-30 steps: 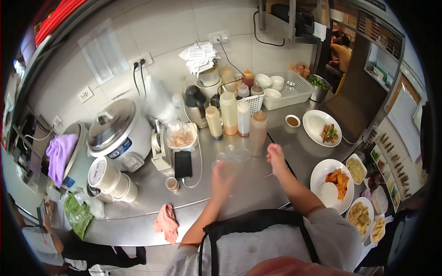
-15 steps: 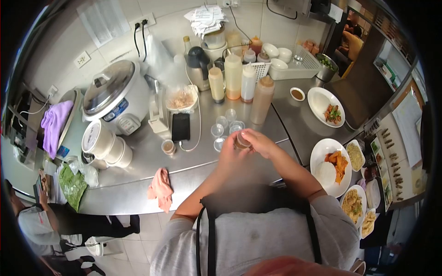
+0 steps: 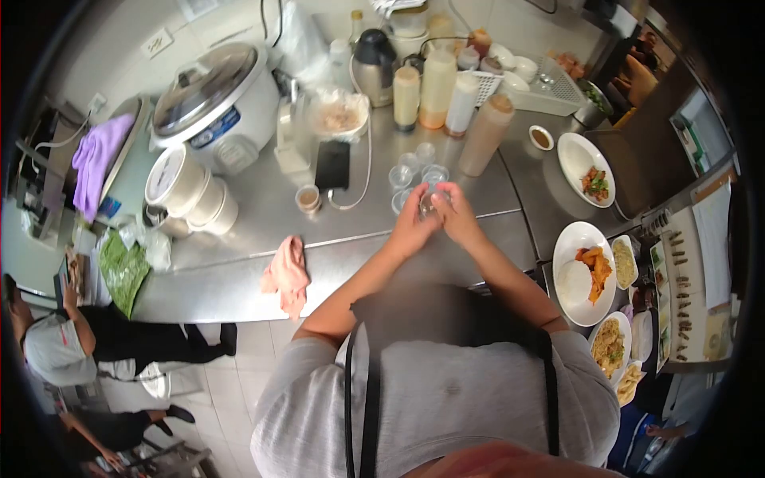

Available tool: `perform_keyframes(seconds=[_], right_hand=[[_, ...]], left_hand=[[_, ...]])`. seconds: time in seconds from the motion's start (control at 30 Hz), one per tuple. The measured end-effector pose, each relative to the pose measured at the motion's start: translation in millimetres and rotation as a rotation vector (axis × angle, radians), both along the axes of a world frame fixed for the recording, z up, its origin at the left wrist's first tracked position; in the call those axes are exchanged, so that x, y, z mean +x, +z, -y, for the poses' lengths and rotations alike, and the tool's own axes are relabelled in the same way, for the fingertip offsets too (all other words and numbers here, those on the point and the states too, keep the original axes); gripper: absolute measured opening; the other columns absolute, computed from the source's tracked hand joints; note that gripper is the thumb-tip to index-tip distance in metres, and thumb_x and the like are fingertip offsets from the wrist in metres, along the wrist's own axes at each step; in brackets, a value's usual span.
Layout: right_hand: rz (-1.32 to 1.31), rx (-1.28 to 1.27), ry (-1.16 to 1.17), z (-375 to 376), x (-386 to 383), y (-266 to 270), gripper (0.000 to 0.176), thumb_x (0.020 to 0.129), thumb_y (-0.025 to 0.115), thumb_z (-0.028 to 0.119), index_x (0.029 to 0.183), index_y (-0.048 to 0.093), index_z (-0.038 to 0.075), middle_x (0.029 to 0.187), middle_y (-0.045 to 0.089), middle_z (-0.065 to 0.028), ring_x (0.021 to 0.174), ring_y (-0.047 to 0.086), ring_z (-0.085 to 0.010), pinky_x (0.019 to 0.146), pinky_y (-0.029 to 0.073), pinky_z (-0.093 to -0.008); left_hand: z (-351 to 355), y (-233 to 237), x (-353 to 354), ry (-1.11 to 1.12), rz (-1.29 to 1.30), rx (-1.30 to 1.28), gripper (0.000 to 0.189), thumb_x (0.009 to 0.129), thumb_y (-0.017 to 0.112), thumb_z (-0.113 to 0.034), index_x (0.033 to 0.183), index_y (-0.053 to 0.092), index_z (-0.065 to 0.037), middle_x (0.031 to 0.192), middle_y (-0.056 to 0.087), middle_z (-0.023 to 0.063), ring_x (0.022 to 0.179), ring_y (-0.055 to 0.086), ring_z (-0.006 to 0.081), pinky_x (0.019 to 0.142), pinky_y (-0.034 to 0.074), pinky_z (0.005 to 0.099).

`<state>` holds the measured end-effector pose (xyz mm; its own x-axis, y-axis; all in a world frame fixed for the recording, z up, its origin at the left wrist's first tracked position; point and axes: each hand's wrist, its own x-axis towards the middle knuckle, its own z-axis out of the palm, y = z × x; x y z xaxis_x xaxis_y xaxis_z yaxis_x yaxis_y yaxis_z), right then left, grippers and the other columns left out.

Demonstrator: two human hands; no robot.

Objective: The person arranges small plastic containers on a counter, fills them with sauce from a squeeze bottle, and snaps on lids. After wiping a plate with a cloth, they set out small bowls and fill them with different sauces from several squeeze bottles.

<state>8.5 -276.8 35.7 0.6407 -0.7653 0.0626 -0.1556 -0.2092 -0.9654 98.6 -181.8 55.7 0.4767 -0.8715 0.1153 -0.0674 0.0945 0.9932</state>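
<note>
Small cup [image 3: 429, 205] held in a narrow grip, left hand [image 3: 413, 228] on one side, right hand [image 3: 459, 221] opposite, clear cups [image 3: 400, 176] just beyond

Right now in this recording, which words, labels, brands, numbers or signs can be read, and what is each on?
No text can be read.
Blue label on the rice cooker: too blurred.
Marks on the top white tub: too blurred.
Sheet at the right: any print is too faint.
Small cup being held: no lettering can be made out.
</note>
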Motion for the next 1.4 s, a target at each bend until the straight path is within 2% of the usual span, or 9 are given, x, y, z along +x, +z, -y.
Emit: perform_keyframes(seconds=[0.13,0.33,0.53,0.73,0.87,1.1,1.3,1.33,1.4], right_hand=[[-0.027,-0.269,-0.002,-35,17,18,0.036,0.080,0.054,0.025,0.106,0.043,0.003,0.094,0.055,-0.0181,0.081,0.056,-0.0276,0.069,0.044,-0.0340],[0.051,-0.267,-0.071,-60,40,1,0.035,0.079,0.056,0.030,0.100,0.045,0.004,0.086,0.055,-0.0175,0.076,0.056,-0.0319,0.065,0.043,-0.0388],[-0.208,-0.372,-0.004,-74,48,17,0.033,0.085,0.044,0.034,0.091,0.050,0.002,0.079,0.056,-0.0173,0.074,0.055,-0.0348,0.064,0.042,-0.0401],[0.047,-0.166,-0.233,-94,69,8,0.034,0.085,0.041,0.036,0.088,0.049,0.003,0.085,0.056,-0.0172,0.077,0.055,-0.0359,0.067,0.041,-0.0428],[-0.192,-0.211,-0.119,-110,67,26,0.041,0.082,0.044,0.043,0.093,0.047,0.003,0.085,0.056,-0.0189,0.077,0.055,-0.0368,0.068,0.043,-0.0432],[-0.304,-0.307,0.066,-112,66,33,0.050,0.079,0.049,0.044,0.092,0.049,-0.004,0.085,0.058,-0.0224,0.080,0.057,-0.0365,0.070,0.044,-0.0428],[-0.333,-0.102,0.024,-106,66,53,0.044,0.082,0.041,0.044,0.082,0.052,0.002,0.083,0.058,-0.0195,0.080,0.056,-0.0348,0.069,0.042,-0.0437],[-0.353,-0.107,0.023,-101,68,49,0.044,0.083,0.040,0.044,0.081,0.052,0.002,0.083,0.057,-0.0195,0.080,0.055,-0.0351,0.069,0.041,-0.0438],[-0.338,-0.180,0.108,-91,75,33,0.043,0.084,0.037,0.042,0.081,0.052,0.002,0.083,0.057,-0.0200,0.079,0.054,-0.0358,0.069,0.041,-0.0434]], left_hand=[[2,-15,20,0.042,-0.426,0.163,0.052,0.088,0.028,-0.049,0.085,0.052,-0.002,0.069,0.051,0.0086,0.060,0.048,0.0199,0.050,0.039,0.0325],[-14,-33,45,0.183,0.023,0.145,0.060,0.091,0.017,-0.043,0.056,0.045,-0.003,0.050,0.046,0.0072,0.048,0.044,0.0186,0.047,0.036,0.0354],[-31,-29,72,0.097,0.250,0.134,0.051,0.092,0.022,-0.041,0.070,0.051,-0.005,0.057,0.050,0.0025,0.049,0.046,0.0127,0.044,0.037,0.0286],[-38,-9,42,0.288,-0.773,-0.053,0.052,0.089,0.024,-0.050,0.085,0.051,-0.005,0.079,0.055,0.0058,0.069,0.053,0.0180,0.063,0.044,0.0319],[-44,-28,75,0.261,-0.573,0.065,0.057,0.087,0.025,-0.054,0.088,0.049,-0.003,0.084,0.054,0.0068,0.080,0.055,0.0204,0.073,0.045,0.0324],[-46,-30,99,0.237,-0.649,0.188,0.053,0.087,0.028,-0.054,0.078,0.047,-0.005,0.072,0.050,0.0029,0.061,0.049,0.0170,0.055,0.042,0.0291],[-42,-68,125,0.108,-0.151,0.128,0.044,0.090,0.029,-0.043,0.077,0.047,-0.004,0.067,0.051,0.0049,0.061,0.049,0.0185,0.053,0.040,0.0331],[-44,-61,118,0.150,0.519,0.068,0.041,0.090,0.029,-0.037,0.077,0.047,-0.003,0.063,0.050,0.0094,0.058,0.047,0.0207,0.051,0.038,0.0359],[-46,-33,98,0.203,0.850,-0.051,0.044,0.090,0.027,-0.032,0.066,0.046,0.000,0.057,0.050,0.0171,0.052,0.046,0.0281,0.048,0.034,0.0407]])
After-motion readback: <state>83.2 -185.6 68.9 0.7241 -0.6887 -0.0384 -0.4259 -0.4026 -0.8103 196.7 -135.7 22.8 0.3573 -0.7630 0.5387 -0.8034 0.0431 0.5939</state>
